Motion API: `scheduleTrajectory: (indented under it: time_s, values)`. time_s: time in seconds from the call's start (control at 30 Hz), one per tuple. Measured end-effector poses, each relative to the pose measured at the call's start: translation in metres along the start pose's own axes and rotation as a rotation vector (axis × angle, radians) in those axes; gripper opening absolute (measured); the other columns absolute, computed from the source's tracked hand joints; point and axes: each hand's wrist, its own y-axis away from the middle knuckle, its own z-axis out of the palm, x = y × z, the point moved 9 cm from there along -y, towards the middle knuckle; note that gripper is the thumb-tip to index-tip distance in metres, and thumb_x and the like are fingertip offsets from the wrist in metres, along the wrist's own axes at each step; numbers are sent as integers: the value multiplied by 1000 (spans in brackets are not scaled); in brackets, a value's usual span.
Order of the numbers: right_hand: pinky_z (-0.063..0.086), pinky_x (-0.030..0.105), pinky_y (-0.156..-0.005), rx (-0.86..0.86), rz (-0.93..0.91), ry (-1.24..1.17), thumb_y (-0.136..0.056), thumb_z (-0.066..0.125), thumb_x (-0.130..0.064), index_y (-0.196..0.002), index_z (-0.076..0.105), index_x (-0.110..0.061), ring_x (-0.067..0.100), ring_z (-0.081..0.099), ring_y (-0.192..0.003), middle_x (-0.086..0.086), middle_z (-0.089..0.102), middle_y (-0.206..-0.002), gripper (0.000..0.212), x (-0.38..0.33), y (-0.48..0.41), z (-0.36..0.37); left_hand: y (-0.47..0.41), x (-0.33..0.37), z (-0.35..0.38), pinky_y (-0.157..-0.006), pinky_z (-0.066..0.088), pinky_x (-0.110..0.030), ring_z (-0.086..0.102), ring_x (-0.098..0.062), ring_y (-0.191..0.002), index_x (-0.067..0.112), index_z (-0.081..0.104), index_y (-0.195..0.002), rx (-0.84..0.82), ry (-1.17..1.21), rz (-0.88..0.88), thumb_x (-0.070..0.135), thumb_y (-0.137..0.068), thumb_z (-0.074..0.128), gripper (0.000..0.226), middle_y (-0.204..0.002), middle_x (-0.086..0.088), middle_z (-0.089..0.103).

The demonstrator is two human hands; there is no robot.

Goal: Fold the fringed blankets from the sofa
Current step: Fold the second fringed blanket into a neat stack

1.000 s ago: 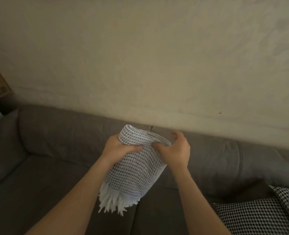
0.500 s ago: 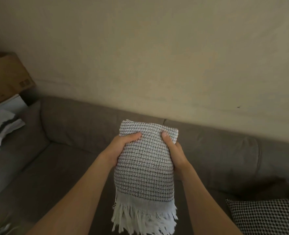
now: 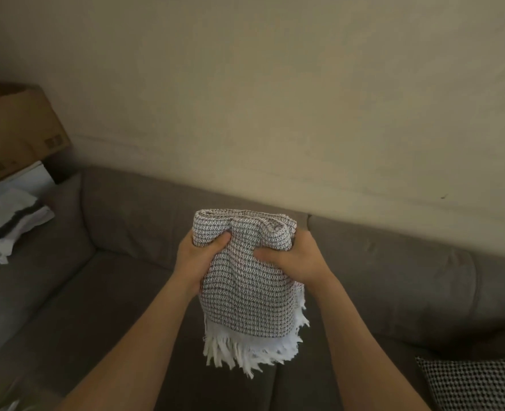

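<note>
The left hand (image 3: 199, 256) and right hand (image 3: 293, 259) both grip the upper part of the folded blanket (image 3: 245, 295), with curled fingers and thumbs dug into the weave. It hangs above the sofa (image 3: 393, 277) seat, fringe (image 3: 245, 351) downward. It looks soft, light and floppy, so the thick folded top is probably the best place to hold it.

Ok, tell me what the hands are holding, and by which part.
Both grip the folded fringed blanket near its top fold: left hand on its left side, right hand on its right; fringe hangs free.
</note>
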Motion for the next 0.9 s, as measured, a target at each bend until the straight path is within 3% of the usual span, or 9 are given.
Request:
scheduleTrajectory:
  time_s: [0.07,0.17,0.27,0.37,0.43,0.5,0.67,0.8,0.9]
  values:
    - [62,43,-93,35,-26,-33,-68,96,-35,-110,79,-30,6,76,-99,-15,80,-106,46,-24,-8,34,-13,1,-36,-94,61,-40,78,-19,-106,21,72,-124,-42,54,-42,40,-61,98,71,-116,0,81]
    - [63,43,-90,100,-42,-203,-77,92,-13,-108,79,-21,12,78,-98,-8,81,-106,35,-56,-18,85,-32,7,-88,-98,59,-42,77,-19,-107,20,71,-127,-117,79,-111,56,-48,102,91,-119,-1,80]
    - [63,43,-89,150,-32,-330,-80,88,-5,-109,78,-16,19,78,-100,-1,81,-108,33,-78,-32,132,-47,10,-139,-106,55,-46,75,-20,-112,19,68,-131,-210,62,-172,51,-66,91,76,-124,-1,78]
    - [64,46,-85,233,51,-458,-82,86,-3,-108,78,-11,25,79,-97,4,81,-105,28,-85,-43,167,-59,5,-185,-100,56,-42,74,-19,-116,20,64,-132,-352,21,-271,60,-48,101,101,-129,-2,76]
    - [64,45,-81,293,115,-536,-82,85,-4,-109,78,-9,26,79,-94,6,81,-104,28,-84,-49,186,-62,6,-209,-107,52,-43,70,-21,-125,19,61,-139,-488,-58,-316,53,-48,104,106,-135,-2,73]
    - [65,41,-75,348,191,-617,-81,85,-7,-109,77,-9,26,80,-91,6,82,-102,29,-77,-52,195,-57,11,-213,-111,50,-44,67,-23,-129,20,60,-142,-594,-149,-291,33,-66,99,86,-138,-3,72]
    - [65,46,-81,335,324,-711,-81,85,-10,-107,72,-13,30,79,-91,9,81,-104,30,-71,-69,231,-67,28,-235,-102,57,-44,73,-29,-117,17,72,-126,-393,-120,-159,2,-81,84,48,-121,-5,79]
    - [63,52,-90,256,323,-675,-80,89,-24,-114,69,-15,30,79,-96,7,81,-107,40,-64,-82,247,-78,37,-252,-97,59,-53,76,-36,-110,18,72,-127,-328,-9,-214,8,-70,85,59,-121,-13,78]
    - [55,57,-103,113,360,-752,-83,86,-47,-134,65,-12,36,73,-115,15,75,-126,65,-43,-92,264,-86,42,-257,-88,61,-47,77,-34,-106,17,71,-125,-357,56,-242,10,-69,80,57,-121,-14,78]
